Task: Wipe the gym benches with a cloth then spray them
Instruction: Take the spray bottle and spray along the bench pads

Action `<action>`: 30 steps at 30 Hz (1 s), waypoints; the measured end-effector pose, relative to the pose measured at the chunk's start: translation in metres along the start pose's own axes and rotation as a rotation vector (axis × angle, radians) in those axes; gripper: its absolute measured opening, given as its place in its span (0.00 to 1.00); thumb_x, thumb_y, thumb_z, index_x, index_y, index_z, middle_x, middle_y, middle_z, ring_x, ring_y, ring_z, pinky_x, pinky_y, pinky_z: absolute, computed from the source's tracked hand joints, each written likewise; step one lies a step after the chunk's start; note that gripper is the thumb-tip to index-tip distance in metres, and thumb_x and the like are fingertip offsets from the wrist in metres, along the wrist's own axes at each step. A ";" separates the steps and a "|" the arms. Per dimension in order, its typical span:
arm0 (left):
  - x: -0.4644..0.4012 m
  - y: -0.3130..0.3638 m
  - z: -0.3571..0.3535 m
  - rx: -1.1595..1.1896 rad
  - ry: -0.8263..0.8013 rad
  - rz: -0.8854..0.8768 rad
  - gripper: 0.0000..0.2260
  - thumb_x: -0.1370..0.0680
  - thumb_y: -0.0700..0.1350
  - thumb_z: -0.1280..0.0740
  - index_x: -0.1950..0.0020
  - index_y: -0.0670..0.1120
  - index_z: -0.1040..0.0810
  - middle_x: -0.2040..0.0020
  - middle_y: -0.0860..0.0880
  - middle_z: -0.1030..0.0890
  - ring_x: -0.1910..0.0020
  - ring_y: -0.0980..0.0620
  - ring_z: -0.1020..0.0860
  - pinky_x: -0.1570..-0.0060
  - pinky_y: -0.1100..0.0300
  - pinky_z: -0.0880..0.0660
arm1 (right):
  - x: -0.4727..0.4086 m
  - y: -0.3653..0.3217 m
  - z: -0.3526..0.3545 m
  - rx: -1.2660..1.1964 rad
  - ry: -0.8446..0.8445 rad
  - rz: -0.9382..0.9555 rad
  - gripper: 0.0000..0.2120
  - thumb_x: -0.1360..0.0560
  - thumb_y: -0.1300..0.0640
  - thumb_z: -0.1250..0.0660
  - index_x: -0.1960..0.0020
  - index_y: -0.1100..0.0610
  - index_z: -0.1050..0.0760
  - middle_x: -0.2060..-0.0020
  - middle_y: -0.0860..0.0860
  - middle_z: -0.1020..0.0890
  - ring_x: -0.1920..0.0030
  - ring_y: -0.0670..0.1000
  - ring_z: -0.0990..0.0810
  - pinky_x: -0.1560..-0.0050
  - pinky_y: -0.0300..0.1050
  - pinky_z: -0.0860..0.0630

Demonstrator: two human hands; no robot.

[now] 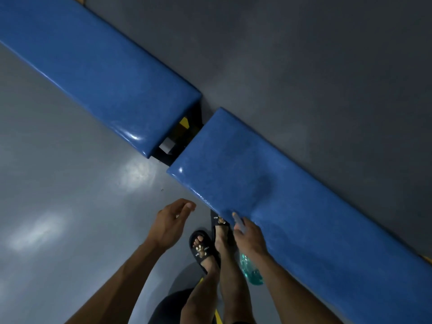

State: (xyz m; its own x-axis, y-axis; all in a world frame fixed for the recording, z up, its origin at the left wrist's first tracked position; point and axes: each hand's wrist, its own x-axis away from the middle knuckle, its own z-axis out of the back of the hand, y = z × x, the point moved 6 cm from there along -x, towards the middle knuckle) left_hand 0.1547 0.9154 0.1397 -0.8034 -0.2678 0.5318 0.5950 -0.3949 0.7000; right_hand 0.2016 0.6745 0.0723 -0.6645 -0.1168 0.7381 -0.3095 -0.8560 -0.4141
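Note:
Two blue padded gym benches run diagonally along a dark wall: the far bench [98,66] at upper left and the near bench [268,188] from the centre to lower right, with a small gap between them. My right hand [250,237] grips a spray bottle [250,270] with green-blue liquid, its nozzle [238,219] pointing at the near bench's front edge. My left hand [170,223] hovers over the floor, left of the near bench, fingers loosely curled and holding nothing. No cloth is in view.
A glossy grey floor [70,195] spreads out to the left. A black frame with a yellow mark [184,127] shows in the gap between the benches. My feet in black slippers [203,249] stand close against the near bench.

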 end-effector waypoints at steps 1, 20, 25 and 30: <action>-0.003 0.001 0.003 -0.005 0.000 -0.004 0.14 0.18 0.54 0.43 0.45 0.51 0.19 0.47 0.56 0.17 0.47 0.56 0.20 0.46 0.59 0.26 | -0.008 -0.002 0.011 -0.018 0.032 -0.009 0.03 0.26 0.56 0.35 0.53 0.51 0.26 0.53 0.52 0.19 0.49 0.57 0.21 0.54 0.46 0.27; -0.067 0.046 0.014 -0.012 -0.017 0.038 0.17 0.20 0.58 0.45 0.43 0.52 0.20 0.44 0.58 0.20 0.44 0.57 0.22 0.44 0.64 0.31 | -0.084 -0.036 0.098 -0.094 0.033 0.080 0.07 0.28 0.57 0.35 0.51 0.52 0.26 0.55 0.47 0.19 0.56 0.53 0.19 0.55 0.55 0.20; -0.068 0.042 0.032 0.012 0.016 0.089 0.18 0.20 0.59 0.45 0.43 0.53 0.20 0.45 0.59 0.20 0.44 0.57 0.23 0.44 0.63 0.31 | -0.072 -0.045 0.025 0.075 -0.159 0.109 0.25 0.33 0.46 0.42 0.38 0.49 0.27 0.40 0.47 0.21 0.39 0.51 0.24 0.37 0.52 0.28; -0.062 0.020 0.049 0.017 0.057 0.149 0.15 0.19 0.57 0.43 0.45 0.54 0.20 0.47 0.56 0.18 0.47 0.54 0.21 0.45 0.57 0.27 | -0.064 -0.068 -0.013 0.077 -0.227 0.098 0.19 0.28 0.51 0.38 0.37 0.54 0.27 0.42 0.52 0.22 0.41 0.53 0.24 0.40 0.49 0.27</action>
State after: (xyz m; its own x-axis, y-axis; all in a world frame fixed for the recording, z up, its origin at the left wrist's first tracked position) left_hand 0.2173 0.9670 0.1446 -0.7057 -0.3723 0.6028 0.7078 -0.3322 0.6234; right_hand 0.2562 0.7462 0.0465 -0.5165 -0.3041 0.8005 -0.1925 -0.8697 -0.4546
